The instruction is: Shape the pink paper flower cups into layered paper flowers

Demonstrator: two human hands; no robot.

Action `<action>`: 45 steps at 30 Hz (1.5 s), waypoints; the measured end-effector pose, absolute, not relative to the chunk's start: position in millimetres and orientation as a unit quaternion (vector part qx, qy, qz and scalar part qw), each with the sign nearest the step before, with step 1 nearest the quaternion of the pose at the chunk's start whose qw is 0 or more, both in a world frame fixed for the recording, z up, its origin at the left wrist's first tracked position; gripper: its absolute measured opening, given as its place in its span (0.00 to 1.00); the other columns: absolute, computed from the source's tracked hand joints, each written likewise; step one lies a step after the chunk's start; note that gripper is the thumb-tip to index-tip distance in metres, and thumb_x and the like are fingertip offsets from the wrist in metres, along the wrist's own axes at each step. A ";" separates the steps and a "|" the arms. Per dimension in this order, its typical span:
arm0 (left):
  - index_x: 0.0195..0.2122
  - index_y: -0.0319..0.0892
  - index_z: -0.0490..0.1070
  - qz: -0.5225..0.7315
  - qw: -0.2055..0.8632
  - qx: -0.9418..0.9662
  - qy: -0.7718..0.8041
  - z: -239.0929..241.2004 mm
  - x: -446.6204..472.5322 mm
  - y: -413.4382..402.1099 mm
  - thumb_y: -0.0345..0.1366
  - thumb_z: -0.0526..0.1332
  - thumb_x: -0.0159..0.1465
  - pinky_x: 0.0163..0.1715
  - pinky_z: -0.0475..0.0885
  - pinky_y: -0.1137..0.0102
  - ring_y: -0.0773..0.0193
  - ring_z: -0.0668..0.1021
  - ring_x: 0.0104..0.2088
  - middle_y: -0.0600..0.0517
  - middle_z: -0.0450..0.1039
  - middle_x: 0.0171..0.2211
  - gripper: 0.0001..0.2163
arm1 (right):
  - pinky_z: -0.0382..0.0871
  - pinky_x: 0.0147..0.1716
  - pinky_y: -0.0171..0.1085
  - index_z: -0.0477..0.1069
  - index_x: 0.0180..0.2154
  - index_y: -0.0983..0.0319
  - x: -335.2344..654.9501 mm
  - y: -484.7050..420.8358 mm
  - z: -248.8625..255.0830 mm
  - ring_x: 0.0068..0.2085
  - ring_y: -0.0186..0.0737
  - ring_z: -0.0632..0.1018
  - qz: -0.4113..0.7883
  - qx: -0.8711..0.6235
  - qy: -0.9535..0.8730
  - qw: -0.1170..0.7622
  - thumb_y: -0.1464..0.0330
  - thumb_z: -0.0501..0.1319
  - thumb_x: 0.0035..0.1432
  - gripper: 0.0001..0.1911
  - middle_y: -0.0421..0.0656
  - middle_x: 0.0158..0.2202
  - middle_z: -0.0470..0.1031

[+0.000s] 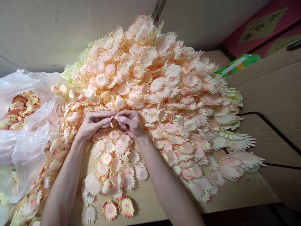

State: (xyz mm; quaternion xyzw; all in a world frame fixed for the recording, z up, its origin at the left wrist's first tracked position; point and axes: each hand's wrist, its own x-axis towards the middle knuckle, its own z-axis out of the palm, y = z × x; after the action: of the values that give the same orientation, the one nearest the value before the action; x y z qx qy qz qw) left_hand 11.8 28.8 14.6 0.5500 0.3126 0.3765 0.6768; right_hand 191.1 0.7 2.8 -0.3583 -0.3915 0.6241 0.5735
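Note:
A large heap of cream and pink artificial flower heads covers a cardboard sheet. My left hand and my right hand meet over the front of the heap. Both are pinched together on one small yellowish flower piece held between their fingertips. My forearms reach up from the bottom edge. Loose flower heads lie flat on the cardboard beneath my wrists.
A clear plastic bag with more flower heads lies at the left. A green box sits behind the heap at right, with red boards beyond it. A black cable runs over cardboard at right. A pale wall stands behind.

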 end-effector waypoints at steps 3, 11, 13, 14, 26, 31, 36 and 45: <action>0.43 0.45 0.82 0.391 0.662 0.561 0.309 14.5 12.1 29.4 0.39 0.70 0.57 0.35 0.77 0.75 0.60 0.82 0.44 0.42 0.78 0.51 0.13 | 0.47 0.14 0.29 0.80 0.27 0.63 190.7 0.2 4.2 0.14 0.24 0.57 0.627 -0.358 -0.397 0.567 0.63 0.70 0.47 0.09 0.32 0.11 0.59; 0.43 0.45 0.82 0.418 0.662 0.529 0.327 8.9 13.2 31.0 0.34 0.75 0.49 0.39 0.80 0.68 0.61 0.83 0.37 0.45 0.82 0.43 0.18 | 0.46 0.14 0.30 0.81 0.28 0.63 190.1 0.6 4.1 0.14 0.24 0.57 0.619 -0.369 -0.408 0.561 0.63 0.69 0.47 0.09 0.34 0.12 0.62; 0.42 0.44 0.82 0.415 0.655 0.537 0.332 8.9 13.2 31.3 0.33 0.75 0.49 0.39 0.79 0.69 0.62 0.83 0.36 0.45 0.83 0.41 0.17 | 0.46 0.15 0.30 0.81 0.27 0.63 189.6 0.6 4.4 0.14 0.24 0.57 0.619 -0.361 -0.408 0.565 0.64 0.70 0.47 0.08 0.34 0.11 0.62; 0.42 0.44 0.82 0.412 0.651 0.543 0.334 9.2 13.0 31.5 0.33 0.75 0.50 0.38 0.79 0.70 0.63 0.83 0.35 0.45 0.83 0.40 0.17 | 0.45 0.15 0.30 0.81 0.27 0.63 189.6 0.6 4.6 0.14 0.24 0.57 0.620 -0.358 -0.408 0.567 0.65 0.70 0.48 0.07 0.34 0.11 0.62; 0.41 0.44 0.82 0.409 0.637 0.559 0.338 13.5 14.3 31.0 0.35 0.75 0.50 0.39 0.79 0.69 0.60 0.83 0.37 0.44 0.83 0.41 0.16 | 0.44 0.15 0.31 0.80 0.25 0.63 190.0 1.1 2.8 0.14 0.23 0.55 0.613 -0.384 -0.400 0.563 0.63 0.72 0.45 0.09 0.33 0.11 0.60; 0.40 0.43 0.83 0.411 0.644 0.553 0.332 13.4 15.0 30.4 0.35 0.75 0.49 0.41 0.79 0.68 0.59 0.83 0.37 0.44 0.83 0.41 0.16 | 0.44 0.14 0.31 0.80 0.25 0.63 189.4 0.2 4.9 0.14 0.23 0.55 0.614 -0.388 -0.397 0.561 0.64 0.72 0.45 0.09 0.33 0.11 0.61; 0.41 0.44 0.82 0.409 0.646 0.555 0.328 12.2 14.7 30.5 0.34 0.75 0.51 0.40 0.79 0.69 0.61 0.83 0.36 0.45 0.83 0.41 0.15 | 0.44 0.14 0.30 0.81 0.25 0.63 189.5 0.4 6.6 0.13 0.23 0.55 0.622 -0.362 -0.396 0.570 0.66 0.71 0.45 0.06 0.33 0.11 0.61; 0.40 0.43 0.83 0.412 0.648 0.552 0.325 13.0 15.2 30.1 0.34 0.75 0.50 0.43 0.79 0.68 0.60 0.83 0.39 0.45 0.83 0.41 0.15 | 0.44 0.14 0.29 0.80 0.25 0.64 189.5 -0.1 4.3 0.13 0.22 0.55 0.622 -0.369 -0.394 0.568 0.67 0.71 0.44 0.06 0.33 0.11 0.61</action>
State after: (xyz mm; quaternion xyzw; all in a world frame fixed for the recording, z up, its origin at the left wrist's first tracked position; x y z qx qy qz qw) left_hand 15.2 30.1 13.0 0.5524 0.3247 0.4122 0.6477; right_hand 189.5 -0.1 4.3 -0.3687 -0.3939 0.6218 0.5676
